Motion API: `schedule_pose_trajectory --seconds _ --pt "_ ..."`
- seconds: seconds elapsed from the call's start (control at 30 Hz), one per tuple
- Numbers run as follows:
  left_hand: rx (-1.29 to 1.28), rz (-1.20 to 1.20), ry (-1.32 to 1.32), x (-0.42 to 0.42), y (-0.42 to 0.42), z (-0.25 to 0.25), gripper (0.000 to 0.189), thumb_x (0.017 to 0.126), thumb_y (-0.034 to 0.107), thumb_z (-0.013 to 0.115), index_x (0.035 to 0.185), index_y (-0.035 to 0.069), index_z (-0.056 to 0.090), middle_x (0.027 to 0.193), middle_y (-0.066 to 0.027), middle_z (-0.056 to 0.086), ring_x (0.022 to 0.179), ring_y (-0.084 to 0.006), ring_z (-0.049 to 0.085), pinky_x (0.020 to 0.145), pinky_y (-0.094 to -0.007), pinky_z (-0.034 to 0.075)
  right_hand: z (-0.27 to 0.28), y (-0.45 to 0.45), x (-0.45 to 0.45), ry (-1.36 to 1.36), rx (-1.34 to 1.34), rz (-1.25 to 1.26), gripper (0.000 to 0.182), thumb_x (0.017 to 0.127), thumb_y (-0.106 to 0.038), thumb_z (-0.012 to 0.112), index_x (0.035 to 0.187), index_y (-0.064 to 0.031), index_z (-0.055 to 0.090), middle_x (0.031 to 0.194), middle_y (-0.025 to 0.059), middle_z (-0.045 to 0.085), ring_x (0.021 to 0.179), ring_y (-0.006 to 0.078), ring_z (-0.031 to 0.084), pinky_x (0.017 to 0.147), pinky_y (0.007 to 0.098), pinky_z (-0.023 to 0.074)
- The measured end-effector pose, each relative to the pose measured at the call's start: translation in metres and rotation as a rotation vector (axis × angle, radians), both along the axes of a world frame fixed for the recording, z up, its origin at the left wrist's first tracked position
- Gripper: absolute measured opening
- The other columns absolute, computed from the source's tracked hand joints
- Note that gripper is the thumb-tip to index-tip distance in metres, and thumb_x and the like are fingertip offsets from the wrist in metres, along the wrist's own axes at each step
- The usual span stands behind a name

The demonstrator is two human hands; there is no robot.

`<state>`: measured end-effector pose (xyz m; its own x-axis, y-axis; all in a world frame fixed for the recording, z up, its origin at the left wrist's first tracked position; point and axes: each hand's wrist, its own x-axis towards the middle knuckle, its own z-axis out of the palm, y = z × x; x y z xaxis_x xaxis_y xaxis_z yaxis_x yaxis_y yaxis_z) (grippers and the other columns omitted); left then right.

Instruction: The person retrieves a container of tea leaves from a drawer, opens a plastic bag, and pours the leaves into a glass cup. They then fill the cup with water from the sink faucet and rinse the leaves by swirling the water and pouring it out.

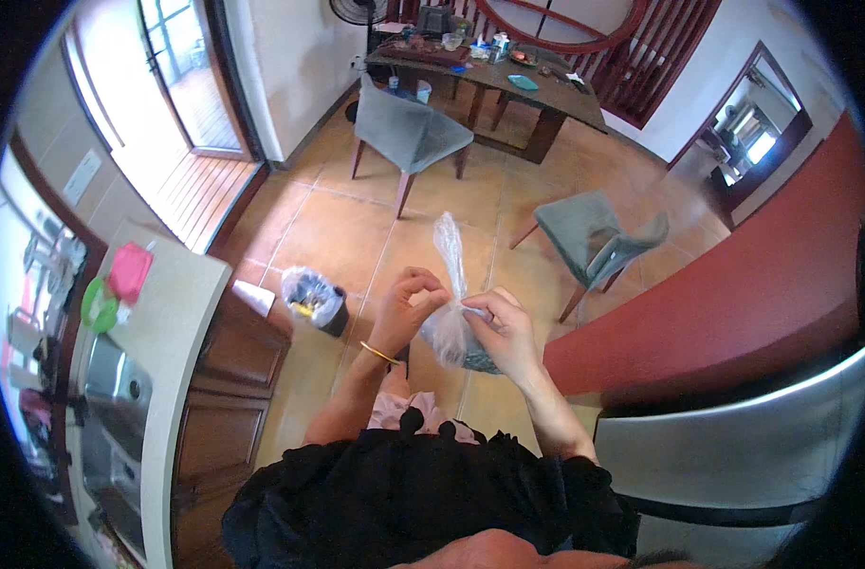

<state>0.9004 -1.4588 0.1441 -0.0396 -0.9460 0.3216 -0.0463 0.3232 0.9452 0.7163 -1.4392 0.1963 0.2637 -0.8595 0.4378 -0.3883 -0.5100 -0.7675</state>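
A clear plastic bag (pixel 448 338) hangs in front of me, gathered at its neck, with its long twisted top pointing away from me. Dark, greyish contents show through its lower right part. My left hand (pixel 412 302), with a gold-coloured bangle on the wrist, pinches at the left side of the gathered neck. On the right side of that neck, my right hand (pixel 500 323) pinches the plastic between thumb and forefinger. Whether the neck is knotted cannot be told.
A lined waste bin (pixel 336 316) stands on the tiled floor, left of my hands. Further left runs a counter (pixel 190 284) with a steel sink (pixel 116 380). Grey chairs (pixel 404 131) (pixel 582 231) and a cluttered table (pixel 568 107) stand ahead; a steel appliance (pixel 724 441) is at right.
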Motion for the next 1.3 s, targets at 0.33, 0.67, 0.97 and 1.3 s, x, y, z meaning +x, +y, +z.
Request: schedule_pose_trajectory --seconds 0.33,0.67,0.97,1.3 --pt "-0.319 -0.118 -0.491 -0.001 -0.249 0.048 0.017 0.068 0.024 0.071 0.074 0.009 0.065 0.087 -0.0079 0.059 0.088 -0.0266 0.056 0.081 -0.037 0.037 0.031 -0.234 -0.006 0.256 -0.126 -0.103 0.011 0.073 -0.008 0.067 0.083 -0.0066 0.064 0.072 0.0091 0.056 0.069 0.0277 0.057 0.06 0.0361 0.0446" --pt "-0.036 -0.115 0.138 0.008 -0.472 0.043 0.011 0.073 0.0 0.066 0.074 0.004 0.056 0.084 -0.0046 0.059 0.076 -0.014 0.056 0.065 -0.0257 0.044 0.014 -0.46 -0.064 -0.111 -0.018 -0.119 0.005 0.08 -0.001 0.064 0.077 0.0014 0.06 0.075 0.0034 0.055 0.071 0.0107 0.053 0.063 0.0236 0.0407" --pt "0.477 -0.471 0.339 -0.064 -0.627 0.031 0.011 0.087 0.012 0.047 0.091 0.006 0.055 0.083 0.0029 0.053 0.075 -0.0043 0.048 0.066 -0.0168 0.037 -0.017 -0.661 -0.084 -0.202 0.462 0.309 0.017 0.086 -0.01 0.057 0.102 -0.0041 0.053 0.087 0.0017 0.056 0.078 0.0082 0.053 0.068 0.0234 0.0434" --pt "0.354 -0.052 0.264 -0.102 -0.771 0.0 0.019 0.094 0.023 0.05 0.087 0.006 0.056 0.08 0.0069 0.049 0.075 -0.0001 0.042 0.065 -0.0157 0.034 -0.03 -0.811 -0.111 -0.001 0.364 0.224 0.013 0.086 -0.016 0.062 0.087 -0.0028 0.061 0.073 -0.0006 0.059 0.068 0.0101 0.054 0.064 0.0256 0.0445"
